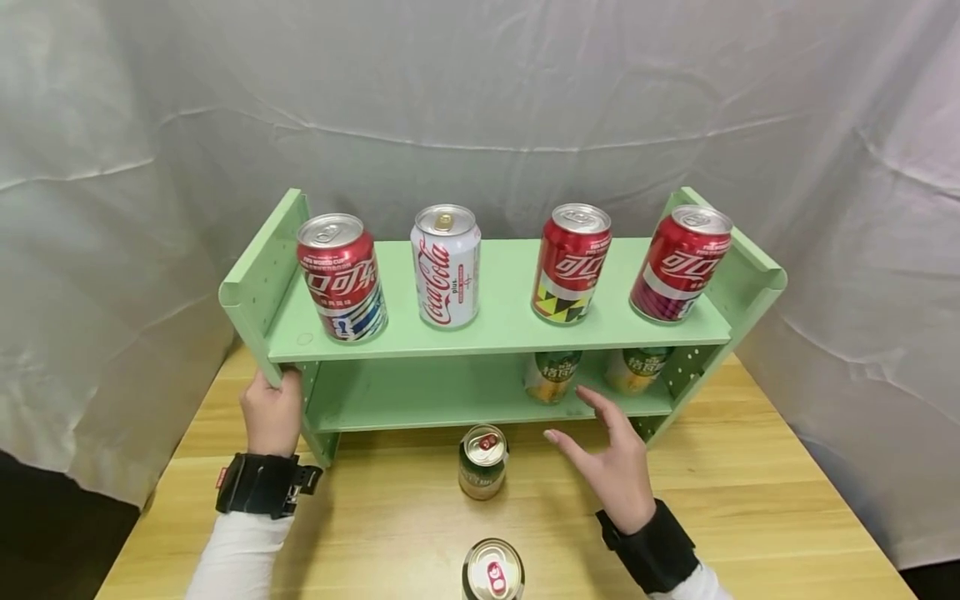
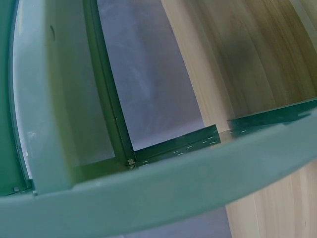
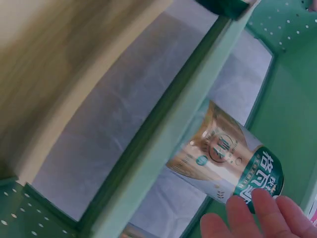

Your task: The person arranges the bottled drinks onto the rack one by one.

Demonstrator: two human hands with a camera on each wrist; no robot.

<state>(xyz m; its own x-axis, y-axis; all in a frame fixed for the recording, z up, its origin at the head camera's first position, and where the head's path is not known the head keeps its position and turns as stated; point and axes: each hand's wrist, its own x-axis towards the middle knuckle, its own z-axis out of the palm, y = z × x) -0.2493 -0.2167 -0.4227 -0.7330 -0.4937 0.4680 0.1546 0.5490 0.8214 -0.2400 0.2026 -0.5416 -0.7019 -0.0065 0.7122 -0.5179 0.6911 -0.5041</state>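
Observation:
A light-green two-tier shelf (image 1: 420,340) stands on the wooden table. At its left side panel my left hand (image 1: 272,412) grips the frame just below the upper board; its fingertips are hidden. My right hand (image 1: 617,467) is held before the lower board with thumb and fingers spread, holding nothing. Near its fingers on that board stands a green, white and gold can (image 1: 553,382), and a similar can (image 1: 636,371) is farther right. In the right wrist view, several fingers (image 3: 262,215) show close to a green-and-gold can (image 3: 223,158); whether they touch is unclear.
On the upper board stand red cola cans (image 1: 343,279) and a white cola can (image 1: 446,267), spread out in a row. Two more cans, a green-gold one (image 1: 482,471) and another (image 1: 492,573), stand upright on the table in front. Grey cloth (image 1: 480,100) hangs behind.

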